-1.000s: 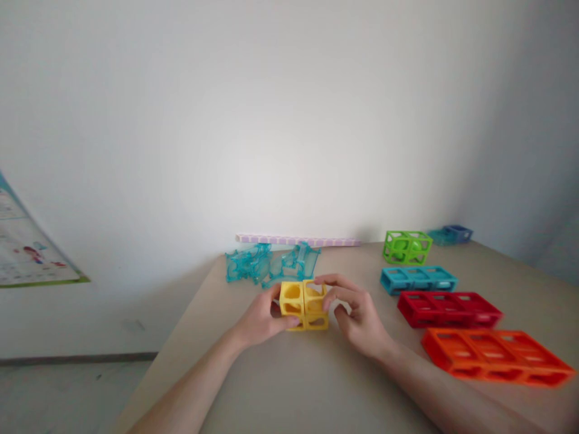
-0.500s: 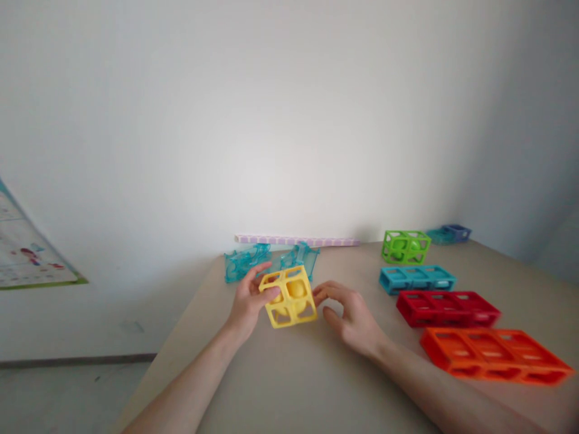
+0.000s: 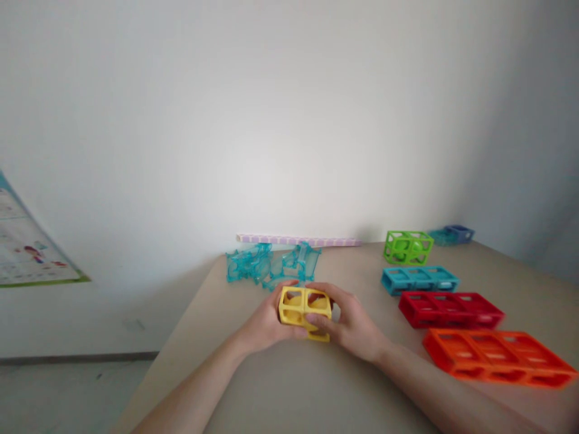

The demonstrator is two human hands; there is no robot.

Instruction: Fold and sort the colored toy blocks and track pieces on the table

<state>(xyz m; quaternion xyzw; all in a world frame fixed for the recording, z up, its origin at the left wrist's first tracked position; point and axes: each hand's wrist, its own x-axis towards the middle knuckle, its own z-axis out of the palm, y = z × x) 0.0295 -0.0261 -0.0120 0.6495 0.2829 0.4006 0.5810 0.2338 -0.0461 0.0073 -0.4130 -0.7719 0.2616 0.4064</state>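
- Bare hands: 2 total, i.e. 1 L hand [image 3: 266,323] & 1 R hand [image 3: 357,323].
- Open-frame plastic blks: 5, 1 per colour: yellow blk [image 3: 304,304], green blk [image 3: 409,247], turq. blk [image 3: 418,281], red blk [image 3: 447,311], orange blk [image 3: 488,363].
- Top openings: 3 ea. on turq., red & orange.
- Violet-blue box [image 3: 460,234], far R corner: 1.
- See-through teal pcs [image 3: 249,264], back L: several, overlapping, exact no. unclear.
- See-through teal bit [image 3: 442,237] next to violet-blue box: at least 1.
- Lilac patterned strip [image 3: 298,240]: 1.
- Wall poster [image 3: 36,253], partly in view: 1.
- Tbl [image 3: 253,392]: 1.
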